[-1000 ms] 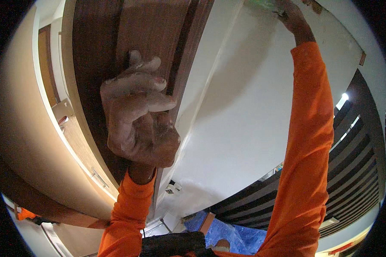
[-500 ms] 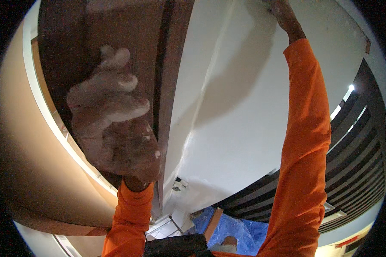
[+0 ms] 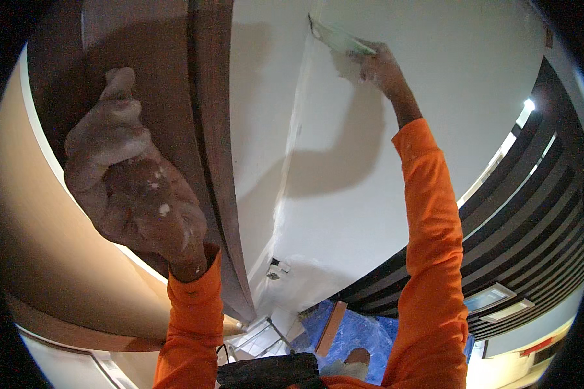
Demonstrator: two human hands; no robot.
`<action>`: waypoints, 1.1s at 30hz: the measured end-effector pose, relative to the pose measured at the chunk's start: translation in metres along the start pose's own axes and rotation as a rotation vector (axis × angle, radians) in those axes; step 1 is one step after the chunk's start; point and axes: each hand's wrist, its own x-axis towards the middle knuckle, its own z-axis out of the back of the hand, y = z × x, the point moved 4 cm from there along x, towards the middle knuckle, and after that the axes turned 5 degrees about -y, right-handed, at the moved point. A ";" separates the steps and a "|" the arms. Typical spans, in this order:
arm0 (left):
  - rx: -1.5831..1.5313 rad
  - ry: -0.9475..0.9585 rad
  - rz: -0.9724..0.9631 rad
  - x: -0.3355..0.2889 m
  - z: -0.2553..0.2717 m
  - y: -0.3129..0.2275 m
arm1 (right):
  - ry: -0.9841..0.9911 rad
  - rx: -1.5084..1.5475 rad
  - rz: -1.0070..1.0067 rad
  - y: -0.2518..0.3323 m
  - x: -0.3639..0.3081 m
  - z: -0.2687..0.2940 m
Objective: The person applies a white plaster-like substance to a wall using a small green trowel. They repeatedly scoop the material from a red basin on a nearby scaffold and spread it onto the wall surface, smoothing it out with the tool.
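One flat scraper [image 3: 342, 41] in right hand [image 3: 381, 67], lower than before

Dark slatted panelling [image 3: 532, 227] runs down the right side, a bright light [image 3: 529, 104] at its upper edge; low down, crumpled blue sheeting [image 3: 373, 332] flanks a brown strip [image 3: 331, 327].

Nothing can be read here — no lettering, label, number or sign legible
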 end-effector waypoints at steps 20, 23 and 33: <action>0.170 0.077 -0.026 0.004 0.003 -0.008 | -0.278 -0.652 0.440 0.084 -0.046 -0.051; 0.042 0.112 -0.090 0.005 0.011 0.008 | -0.237 -0.570 0.211 0.102 -0.031 -0.084; 0.071 0.087 -0.089 0.013 -0.002 -0.004 | 0.031 0.397 0.096 0.037 -0.022 0.001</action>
